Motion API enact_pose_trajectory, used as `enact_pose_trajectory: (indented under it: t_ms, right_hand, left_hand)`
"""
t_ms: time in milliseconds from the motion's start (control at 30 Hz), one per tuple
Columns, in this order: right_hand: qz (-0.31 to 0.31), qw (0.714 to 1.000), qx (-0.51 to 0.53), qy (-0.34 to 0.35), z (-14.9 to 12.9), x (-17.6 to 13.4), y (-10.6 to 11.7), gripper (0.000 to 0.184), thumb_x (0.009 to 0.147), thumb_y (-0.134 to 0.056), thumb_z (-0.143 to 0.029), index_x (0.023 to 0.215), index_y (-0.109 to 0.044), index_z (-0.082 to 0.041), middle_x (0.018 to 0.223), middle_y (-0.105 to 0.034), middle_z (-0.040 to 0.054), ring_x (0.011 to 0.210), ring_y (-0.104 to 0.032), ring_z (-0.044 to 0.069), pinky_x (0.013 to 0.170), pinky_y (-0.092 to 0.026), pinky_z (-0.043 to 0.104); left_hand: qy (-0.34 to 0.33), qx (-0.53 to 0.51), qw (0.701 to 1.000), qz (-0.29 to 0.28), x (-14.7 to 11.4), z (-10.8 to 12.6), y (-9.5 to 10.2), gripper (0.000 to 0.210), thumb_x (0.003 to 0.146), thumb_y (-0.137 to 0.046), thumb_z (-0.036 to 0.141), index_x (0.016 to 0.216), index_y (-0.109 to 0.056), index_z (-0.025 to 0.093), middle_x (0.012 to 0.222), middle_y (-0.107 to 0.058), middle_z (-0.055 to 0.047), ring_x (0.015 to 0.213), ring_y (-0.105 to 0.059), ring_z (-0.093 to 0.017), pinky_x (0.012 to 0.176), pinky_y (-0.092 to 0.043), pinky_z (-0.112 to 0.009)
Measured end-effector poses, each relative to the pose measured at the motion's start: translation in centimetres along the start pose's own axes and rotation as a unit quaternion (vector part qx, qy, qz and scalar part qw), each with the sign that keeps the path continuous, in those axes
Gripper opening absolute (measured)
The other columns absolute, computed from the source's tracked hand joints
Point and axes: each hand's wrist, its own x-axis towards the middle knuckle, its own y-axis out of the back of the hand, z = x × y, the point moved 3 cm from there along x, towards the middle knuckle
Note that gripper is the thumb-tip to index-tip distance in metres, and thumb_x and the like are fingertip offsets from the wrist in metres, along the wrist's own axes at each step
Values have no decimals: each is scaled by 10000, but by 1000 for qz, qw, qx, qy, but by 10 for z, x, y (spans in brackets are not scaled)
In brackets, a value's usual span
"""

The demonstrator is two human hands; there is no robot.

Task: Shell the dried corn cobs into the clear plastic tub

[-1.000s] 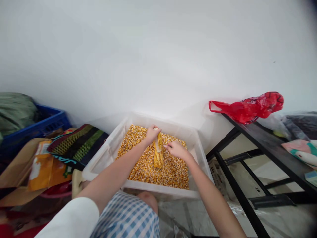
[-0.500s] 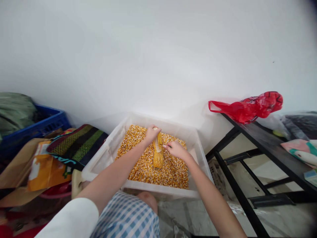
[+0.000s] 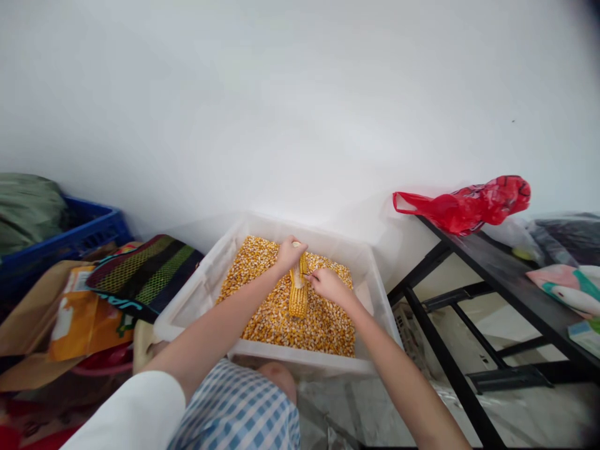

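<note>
Ear (image 3: pixel 299 301) of corn inside bin (image 3: pixel 383 299), over loose kernels (image 3: pixel 265 319); pale bare strip on upper part; near end points toward wearer, whether touching kernels cannot tell; left hand (image 3: pixel 289 253) wraps far end; right hand (image 3: pixel 325 282) pinches thin dark tool (image 3: pixel 307 274), its tip at ear's right side; ear probably light, stiff, dry, hardly fragile; loosened grains could make grip slip; best hold likely far end, clear of tool tip.
</note>
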Motion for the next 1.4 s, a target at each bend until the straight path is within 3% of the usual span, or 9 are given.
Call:
enact_pose_trajectory:
  t_ms: [300, 433, 600, 700, 833, 1000, 1133, 1400]
  right_hand:
    - [-71, 996, 54, 10, 18, -2, 14, 405, 828, -401, -395, 644, -633, -120, 562, -577, 27, 478, -421, 92, 468, -252, 210]
    - [-84, 994, 67, 19, 20, -3, 18, 368, 813, -418, -366, 664, -642, -115, 573, -584, 31, 480, -427, 99, 462, -261, 213]
    - [-151, 987, 12, 43, 19, -4, 4, 278, 767, -495, -318, 666, -667, -123, 618, -625, 56, 523, -476, 123, 499, -298, 225]
    - [-197, 979, -1, 51, 22, -8, -5, 319, 768, -498, -365, 646, -673, -127, 551, -601, 46, 473, -448, 112, 488, -289, 228]
    - [-133, 986, 80, 54, 28, -6, 3, 399, 822, -409, -411, 713, -668, -127, 548, -578, 17, 468, -410, 89, 494, -280, 212]
    - [-44, 994, 88, 47, 27, -2, 9, 429, 844, -371, -405, 660, -632, -118, 545, -546, 7, 488, -386, 85, 486, -237, 211]
    - [-28, 995, 78, 50, 21, -2, 5, 442, 849, -364, -417, 665, -625, -111, 567, -554, 16, 506, -403, 84, 492, -227, 213]
    - [-26, 997, 64, 45, 20, 1, -1, 439, 856, -365, -409, 693, -637, -106, 616, -591, 40, 528, -422, 89, 513, -231, 218]
  left_hand:
    - [-95, 103, 987, -75, -22, 28, -14, 208, 626, -565, 345, 744, -550, 174, 570, -531, 14, 559, -494, -135, 549, -335, -230]
    - [-132, 118, 980, -96, -29, 35, -20, 218, 645, -558, 357, 770, -555, 179, 591, -547, 3, 570, -503, -147, 563, -339, -235]
    - [-172, 138, 964, -149, -41, 45, -30, 244, 655, -556, 371, 808, -566, 182, 612, -555, 2, 606, -513, -152, 580, -346, -234]
    - [-159, 121, 969, -147, -38, 43, -29, 261, 657, -552, 398, 788, -570, 173, 570, -530, 9, 575, -500, -146, 562, -345, -235]
    - [-107, 65, 987, -97, -19, 28, -15, 231, 639, -556, 382, 724, -560, 166, 590, -532, 14, 586, -496, -136, 580, -356, -235]
    - [1, -41, 997, -58, -1, 3, 4, 204, 608, -561, 341, 680, -538, 152, 598, -518, 21, 598, -485, -124, 575, -366, -227]
    - [41, -93, 993, -52, 2, -6, 10, 220, 588, -570, 339, 684, -533, 144, 583, -506, 27, 572, -468, -115, 547, -356, -223]
    - [53, -126, 989, -50, 1, -4, 13, 236, 556, -580, 344, 656, -522, 137, 567, -491, 27, 572, -457, -116, 554, -345, -226]
